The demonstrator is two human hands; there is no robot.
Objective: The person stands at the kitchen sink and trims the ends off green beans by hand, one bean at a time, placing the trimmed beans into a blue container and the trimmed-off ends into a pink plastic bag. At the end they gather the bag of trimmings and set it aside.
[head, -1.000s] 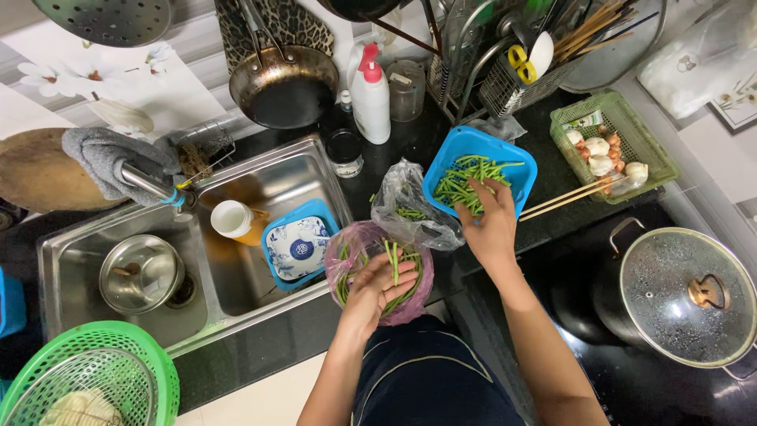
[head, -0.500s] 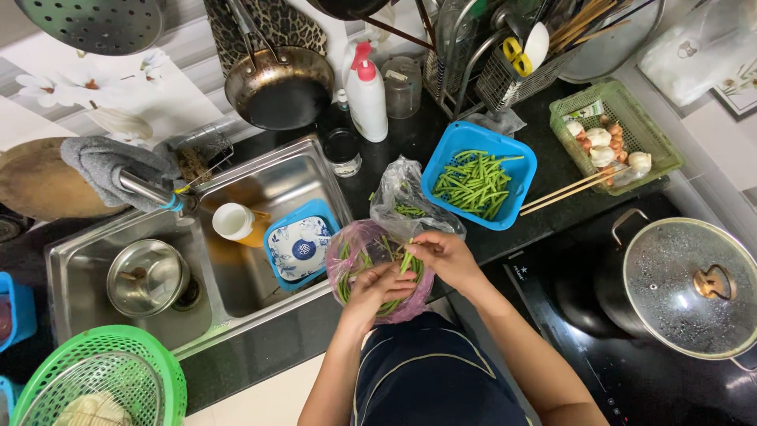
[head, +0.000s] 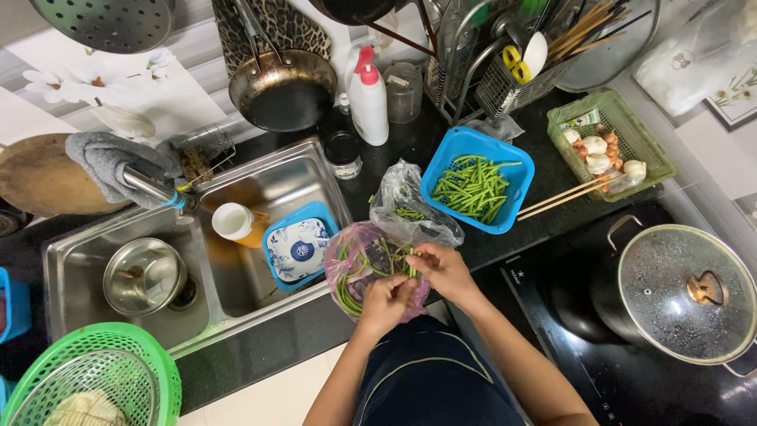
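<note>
A pink plastic bag [head: 347, 256] with long green beans lies open on the counter edge in front of me. My left hand [head: 385, 301] and my right hand [head: 440, 268] meet over it, and together they pinch one green bean [head: 408, 267] between the fingertips. A clear plastic bag [head: 406, 201] with a few beans sits just behind. Beyond it stands a blue square basket [head: 505, 209] filled with trimmed green bean pieces [head: 471, 185].
A steel double sink [head: 260, 185] to the left holds a blue dish, a white cup and a steel bowl. A green colander [head: 118, 371] sits front left. A glass-lidded pot [head: 686, 292] stands on the cooktop at right. Chopsticks and a green basket of garlic lie behind.
My right hand came back from the blue basket to the pink bag. Both hands now hold a bean together over the bag.
</note>
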